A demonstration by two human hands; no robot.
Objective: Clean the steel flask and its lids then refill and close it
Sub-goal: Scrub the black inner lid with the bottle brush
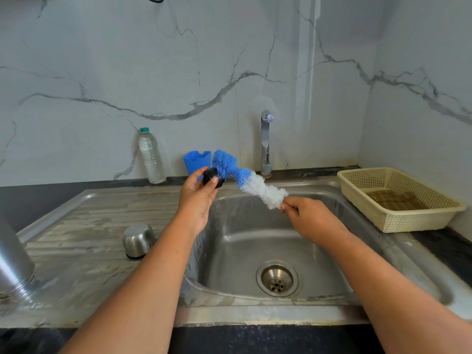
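A grey-veined marble wall backs a steel sink set in a dark table. Over the sink's back left corner, the left grip grasps a black lid between thumb and fingers. The right grip pinches the near end of a brush, whose white bristles turn blue toward the far end. The blue end touches the lid. On the draining board left of the basin, a steel cap sits mouth down. The flask stands at the left edge of view, threaded neck downward, partly cut off. Along the wall stand a water bottle, a blue holder and the tap. A cream basket rests at the sink's right.
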